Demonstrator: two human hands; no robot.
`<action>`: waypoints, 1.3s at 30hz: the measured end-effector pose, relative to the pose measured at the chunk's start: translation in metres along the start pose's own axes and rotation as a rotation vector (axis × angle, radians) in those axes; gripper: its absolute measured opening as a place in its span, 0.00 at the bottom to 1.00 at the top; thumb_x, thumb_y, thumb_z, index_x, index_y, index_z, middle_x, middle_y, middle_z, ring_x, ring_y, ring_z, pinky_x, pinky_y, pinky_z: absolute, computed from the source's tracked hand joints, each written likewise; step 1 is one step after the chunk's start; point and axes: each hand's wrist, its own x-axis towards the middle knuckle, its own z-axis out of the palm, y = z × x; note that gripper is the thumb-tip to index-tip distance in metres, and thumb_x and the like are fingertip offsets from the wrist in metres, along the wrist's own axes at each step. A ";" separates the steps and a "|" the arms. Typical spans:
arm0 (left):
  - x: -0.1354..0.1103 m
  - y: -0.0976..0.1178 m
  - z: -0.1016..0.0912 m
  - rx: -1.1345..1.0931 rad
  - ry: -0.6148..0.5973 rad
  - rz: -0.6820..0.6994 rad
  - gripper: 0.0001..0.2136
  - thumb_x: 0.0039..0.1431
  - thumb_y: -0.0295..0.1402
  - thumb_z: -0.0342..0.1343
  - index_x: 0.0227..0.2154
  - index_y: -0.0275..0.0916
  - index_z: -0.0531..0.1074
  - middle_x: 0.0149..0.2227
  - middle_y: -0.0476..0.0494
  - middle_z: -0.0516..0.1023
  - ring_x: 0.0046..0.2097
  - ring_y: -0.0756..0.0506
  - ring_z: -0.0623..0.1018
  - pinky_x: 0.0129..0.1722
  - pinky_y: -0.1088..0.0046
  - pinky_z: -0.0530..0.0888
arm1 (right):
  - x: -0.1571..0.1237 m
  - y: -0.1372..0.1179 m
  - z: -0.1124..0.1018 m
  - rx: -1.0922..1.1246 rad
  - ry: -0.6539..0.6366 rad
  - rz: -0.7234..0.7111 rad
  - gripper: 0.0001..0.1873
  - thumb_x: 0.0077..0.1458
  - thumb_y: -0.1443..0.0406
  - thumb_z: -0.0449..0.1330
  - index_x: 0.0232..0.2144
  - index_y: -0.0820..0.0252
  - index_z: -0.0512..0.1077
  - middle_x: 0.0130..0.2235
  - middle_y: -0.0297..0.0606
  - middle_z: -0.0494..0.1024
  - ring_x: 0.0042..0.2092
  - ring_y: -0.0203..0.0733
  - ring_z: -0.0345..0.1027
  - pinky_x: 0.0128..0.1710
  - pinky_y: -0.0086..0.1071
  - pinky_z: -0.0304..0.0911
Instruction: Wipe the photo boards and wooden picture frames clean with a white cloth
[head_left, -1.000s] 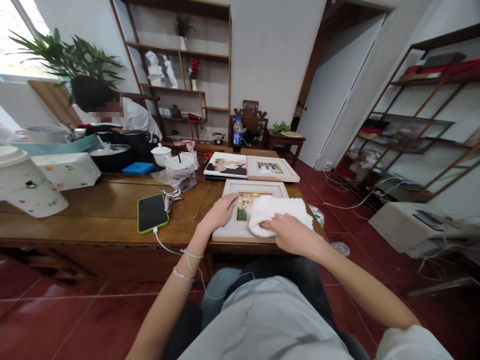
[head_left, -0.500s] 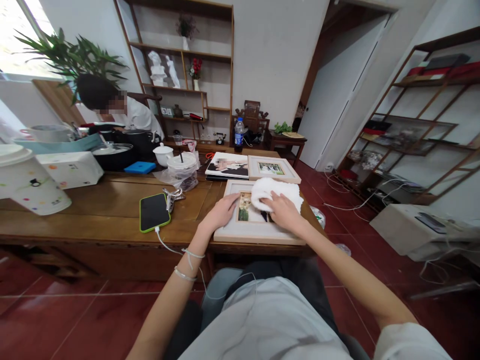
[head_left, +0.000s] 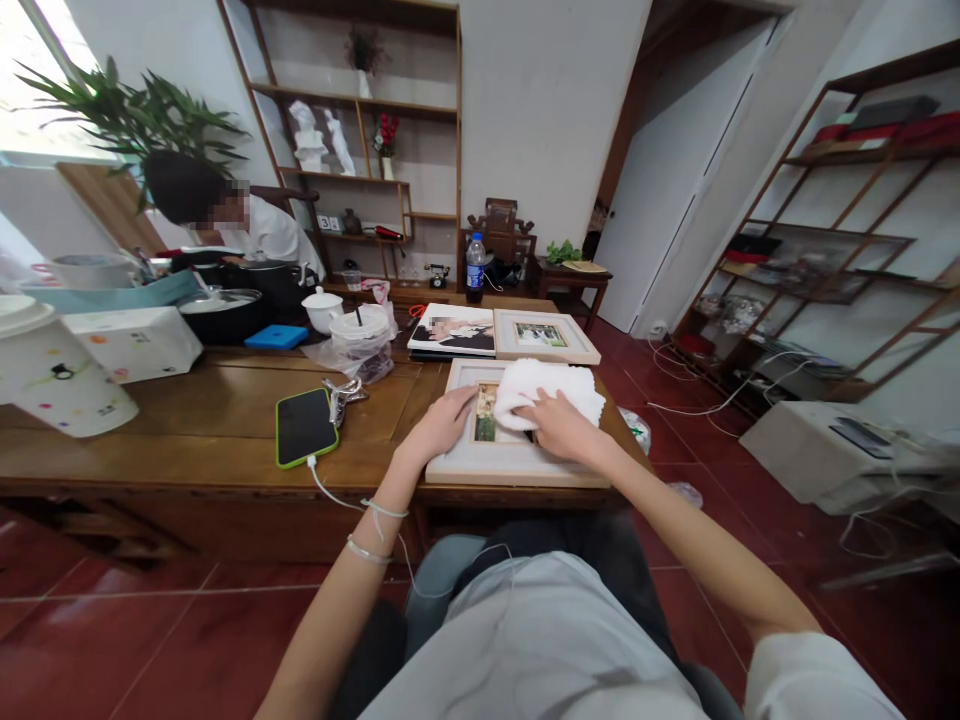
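Observation:
A light-wood picture frame [head_left: 450,470] with a wide pale mat lies flat at the table's front edge. My left hand [head_left: 442,420] rests on its left side, fingers stretched out and holding nothing. With my right hand [head_left: 559,425] I grip a white cloth [head_left: 551,385], pressed on the right part of the frame. The cloth and hand cover much of the small photo [head_left: 486,412] in the middle; only its left portion shows. Behind lie a second framed photo [head_left: 541,335] and a white-edged photo panel [head_left: 454,328], side by side.
On the wooden table [head_left: 225,425] to the left lie a green-cased phone [head_left: 306,428] with a cable, a lidded cup in plastic [head_left: 358,335] and a blue box [head_left: 276,337]. A bottle [head_left: 475,265] stands behind the frames. Across the table sits another person [head_left: 274,230].
My right hand has shifted slightly left with the cloth, which now spreads flatter over the photo. The left hand stays on the frame. The view has moved a little.

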 end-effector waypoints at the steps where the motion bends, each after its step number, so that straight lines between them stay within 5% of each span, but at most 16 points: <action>1: 0.000 0.000 0.000 -0.001 0.001 0.001 0.19 0.61 0.29 0.41 0.54 0.32 0.64 0.57 0.37 0.67 0.58 0.43 0.67 0.60 0.63 0.61 | -0.010 -0.007 -0.006 0.019 -0.035 -0.025 0.31 0.47 0.77 0.48 0.54 0.58 0.65 0.52 0.48 0.71 0.54 0.55 0.60 0.50 0.47 0.54; 6: -0.001 0.001 -0.002 0.002 0.002 0.006 0.19 0.61 0.29 0.42 0.54 0.33 0.64 0.56 0.37 0.68 0.58 0.43 0.67 0.59 0.63 0.61 | -0.050 -0.032 -0.037 0.137 -0.152 -0.117 0.32 0.48 0.75 0.49 0.56 0.52 0.64 0.47 0.48 0.75 0.46 0.53 0.69 0.43 0.39 0.60; 9: -0.001 0.000 -0.002 0.000 0.003 0.019 0.19 0.61 0.29 0.42 0.54 0.34 0.64 0.56 0.38 0.68 0.58 0.43 0.67 0.59 0.63 0.61 | -0.056 -0.037 -0.038 0.159 -0.145 -0.096 0.33 0.48 0.74 0.49 0.56 0.49 0.63 0.51 0.48 0.72 0.47 0.53 0.69 0.43 0.40 0.61; 17: 0.000 -0.001 0.000 -0.001 -0.002 0.003 0.19 0.61 0.29 0.42 0.54 0.32 0.64 0.57 0.37 0.67 0.58 0.43 0.66 0.60 0.64 0.60 | -0.012 0.011 0.010 0.085 0.057 -0.100 0.36 0.44 0.78 0.50 0.57 0.57 0.61 0.64 0.46 0.52 0.64 0.49 0.44 0.60 0.46 0.44; 24: -0.002 -0.002 0.001 -0.012 0.021 -0.011 0.19 0.61 0.30 0.42 0.54 0.35 0.64 0.57 0.39 0.67 0.58 0.43 0.66 0.60 0.62 0.60 | 0.031 0.042 0.015 -0.014 0.171 0.028 0.32 0.48 0.78 0.49 0.57 0.61 0.60 0.58 0.52 0.63 0.63 0.50 0.47 0.58 0.46 0.46; 31: 0.000 -0.004 0.001 -0.014 0.010 0.016 0.19 0.61 0.29 0.42 0.54 0.35 0.64 0.56 0.39 0.68 0.58 0.43 0.67 0.59 0.62 0.61 | 0.018 0.008 0.010 -0.011 0.055 -0.057 0.32 0.48 0.78 0.48 0.57 0.61 0.61 0.57 0.52 0.64 0.60 0.57 0.51 0.54 0.51 0.51; 39: -0.001 -0.003 0.000 0.011 0.005 0.017 0.19 0.61 0.29 0.42 0.54 0.32 0.64 0.57 0.37 0.67 0.58 0.43 0.66 0.60 0.64 0.60 | -0.048 -0.044 -0.039 0.135 -0.128 -0.256 0.33 0.47 0.78 0.49 0.57 0.56 0.62 0.50 0.49 0.71 0.51 0.52 0.65 0.47 0.41 0.60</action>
